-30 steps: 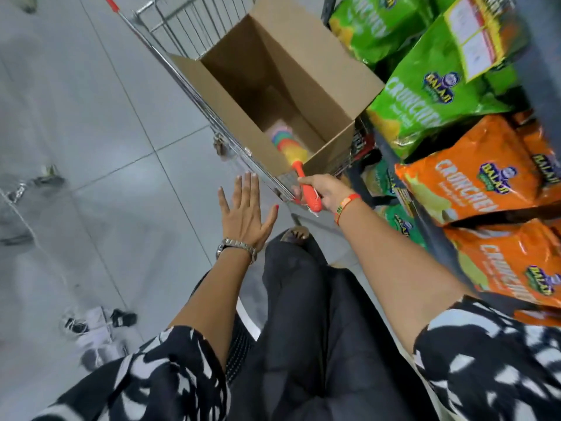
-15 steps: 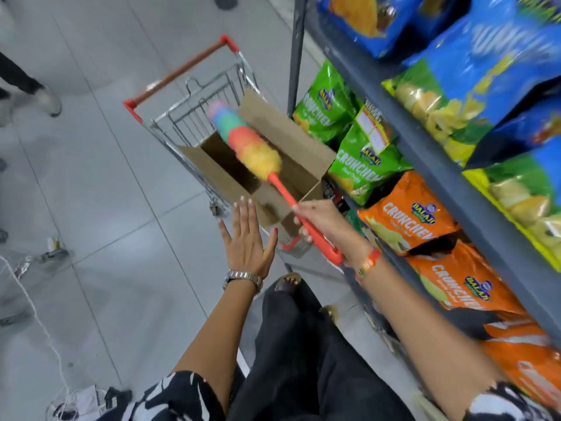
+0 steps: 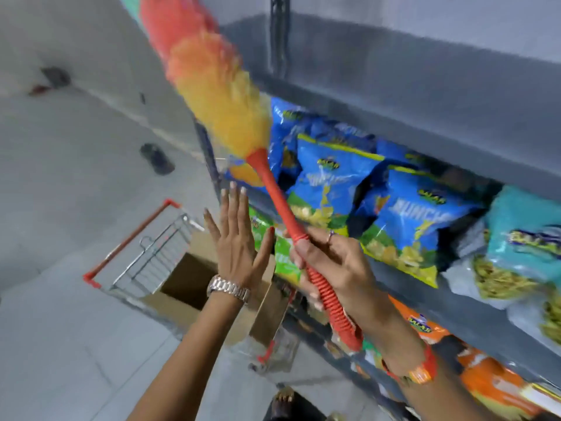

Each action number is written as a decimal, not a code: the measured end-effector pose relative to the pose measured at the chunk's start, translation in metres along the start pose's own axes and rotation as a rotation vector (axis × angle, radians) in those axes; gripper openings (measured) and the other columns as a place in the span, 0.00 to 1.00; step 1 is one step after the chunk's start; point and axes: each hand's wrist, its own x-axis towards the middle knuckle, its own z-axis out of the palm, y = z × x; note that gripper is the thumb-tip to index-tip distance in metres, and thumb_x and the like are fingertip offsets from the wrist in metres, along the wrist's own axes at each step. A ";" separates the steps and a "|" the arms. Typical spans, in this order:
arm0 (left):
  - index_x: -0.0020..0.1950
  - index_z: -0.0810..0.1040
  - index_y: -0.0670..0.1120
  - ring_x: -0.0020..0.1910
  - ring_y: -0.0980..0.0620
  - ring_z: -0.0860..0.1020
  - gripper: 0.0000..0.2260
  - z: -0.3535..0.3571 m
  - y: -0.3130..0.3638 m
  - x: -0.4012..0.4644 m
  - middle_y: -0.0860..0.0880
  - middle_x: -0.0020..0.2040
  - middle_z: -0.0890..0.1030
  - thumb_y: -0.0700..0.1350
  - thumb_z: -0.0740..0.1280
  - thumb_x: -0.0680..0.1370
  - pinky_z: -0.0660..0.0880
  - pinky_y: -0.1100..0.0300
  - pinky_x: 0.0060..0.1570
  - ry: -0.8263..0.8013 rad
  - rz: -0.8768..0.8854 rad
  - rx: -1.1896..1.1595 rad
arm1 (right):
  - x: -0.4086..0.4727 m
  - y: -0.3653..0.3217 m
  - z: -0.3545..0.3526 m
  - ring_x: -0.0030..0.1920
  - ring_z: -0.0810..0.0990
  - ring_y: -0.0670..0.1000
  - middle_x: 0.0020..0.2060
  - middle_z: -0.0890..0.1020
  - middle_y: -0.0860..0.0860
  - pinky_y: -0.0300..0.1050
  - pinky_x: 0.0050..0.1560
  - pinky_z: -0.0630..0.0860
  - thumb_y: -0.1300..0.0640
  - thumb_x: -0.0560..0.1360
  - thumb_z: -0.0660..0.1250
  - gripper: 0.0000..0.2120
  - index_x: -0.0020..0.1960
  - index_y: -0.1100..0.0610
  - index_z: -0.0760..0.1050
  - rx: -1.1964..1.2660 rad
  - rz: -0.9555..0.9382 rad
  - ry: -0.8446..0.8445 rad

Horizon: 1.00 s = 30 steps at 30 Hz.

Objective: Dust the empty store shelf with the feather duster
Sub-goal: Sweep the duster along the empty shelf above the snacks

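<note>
The grey store shelf (image 3: 403, 86) runs from 12 o'clock down to 4 o'clock, its upper board bare, blue snack bags (image 3: 331, 183) on the tier beneath. At 8 o'clock a shopping cart (image 3: 145, 253) carries an open cardboard box (image 3: 188, 287). The feather duster (image 3: 212, 86) slants up toward 11 o'clock (its fluffy head blurred), near the bare board's front edge. The right hand (image 3: 334, 268) has its fingers clamped around the ribbed red handle; the left hand (image 3: 236, 238) is empty, fingers spread apart, just beside it.
</note>
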 end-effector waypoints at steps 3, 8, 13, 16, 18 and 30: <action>0.75 0.53 0.41 0.75 0.45 0.52 0.31 -0.005 0.035 0.038 0.42 0.75 0.57 0.56 0.54 0.77 0.41 0.40 0.71 0.073 0.136 -0.076 | -0.029 -0.014 0.000 0.20 0.69 0.43 0.31 0.73 0.48 0.32 0.18 0.66 0.55 0.74 0.68 0.10 0.51 0.61 0.76 0.121 -0.146 0.081; 0.75 0.55 0.42 0.75 0.47 0.52 0.30 0.006 0.095 0.084 0.44 0.74 0.59 0.56 0.54 0.78 0.42 0.40 0.71 0.132 0.317 -0.190 | -0.070 -0.022 -0.007 0.19 0.71 0.44 0.31 0.75 0.49 0.33 0.19 0.69 0.46 0.64 0.77 0.20 0.50 0.56 0.79 0.316 -0.323 0.216; 0.74 0.57 0.40 0.75 0.46 0.53 0.30 0.029 0.159 0.110 0.42 0.74 0.60 0.54 0.56 0.77 0.39 0.43 0.71 0.093 0.471 -0.246 | -0.096 -0.031 -0.025 0.20 0.73 0.47 0.32 0.75 0.52 0.38 0.20 0.73 0.50 0.63 0.78 0.27 0.53 0.62 0.70 0.425 -0.473 0.399; 0.75 0.56 0.41 0.75 0.46 0.53 0.30 0.040 0.193 0.115 0.43 0.75 0.59 0.55 0.55 0.77 0.38 0.43 0.70 0.056 0.546 -0.278 | -0.110 -0.041 -0.034 0.21 0.73 0.48 0.32 0.75 0.52 0.39 0.22 0.74 0.52 0.66 0.74 0.20 0.51 0.60 0.69 0.451 -0.563 0.499; 0.75 0.57 0.40 0.75 0.45 0.53 0.30 0.048 0.210 0.117 0.43 0.75 0.59 0.55 0.55 0.78 0.37 0.44 0.70 0.040 0.579 -0.291 | -0.118 -0.050 -0.042 0.20 0.71 0.48 0.30 0.73 0.52 0.40 0.22 0.72 0.55 0.66 0.70 0.13 0.46 0.59 0.69 0.474 -0.601 0.606; 0.74 0.60 0.41 0.74 0.45 0.56 0.29 0.066 0.229 0.120 0.44 0.74 0.62 0.56 0.52 0.78 0.35 0.45 0.71 0.023 0.594 -0.213 | -0.161 -0.119 -0.096 0.18 0.68 0.46 0.22 0.70 0.49 0.35 0.22 0.70 0.61 0.82 0.50 0.12 0.40 0.57 0.62 0.663 -0.750 1.000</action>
